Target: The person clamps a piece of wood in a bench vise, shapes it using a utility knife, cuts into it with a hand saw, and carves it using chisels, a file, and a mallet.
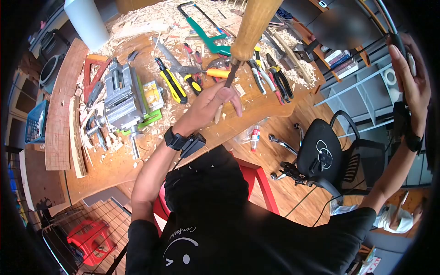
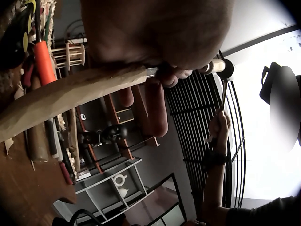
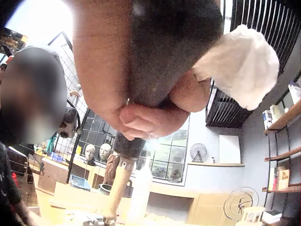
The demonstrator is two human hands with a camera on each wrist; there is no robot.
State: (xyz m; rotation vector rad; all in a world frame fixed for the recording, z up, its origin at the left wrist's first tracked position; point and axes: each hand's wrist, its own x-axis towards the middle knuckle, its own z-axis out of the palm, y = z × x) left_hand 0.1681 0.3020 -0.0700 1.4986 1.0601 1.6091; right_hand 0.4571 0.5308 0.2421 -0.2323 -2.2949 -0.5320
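Observation:
My left hand [image 1: 208, 107] pinches the metal shank of a chisel [image 1: 254, 30] over the bench, its wooden handle pointing up. Below that hand, in the left wrist view, a long pale wooden stick [image 2: 70, 98] with carved facets slants down, a bit of metal showing at its upper end. My right hand [image 1: 415, 85] is raised at the far right and grips the dark handle of a hammer [image 1: 398, 43]. In the left wrist view the round dark hammer head [image 2: 226, 69] overlaps the top of the chisel handle. Both wrists wear black straps.
The bench [image 1: 256, 114] bears wood shavings, a metal vise [image 1: 123, 94], a yellow utility knife [image 1: 172, 82], pliers [image 1: 277, 78], a green hacksaw [image 1: 206, 34] and a white bottle [image 1: 87, 23]. Right of it stand a black chair [image 1: 321, 144] and shelves [image 1: 357, 101]. Another person is at back right.

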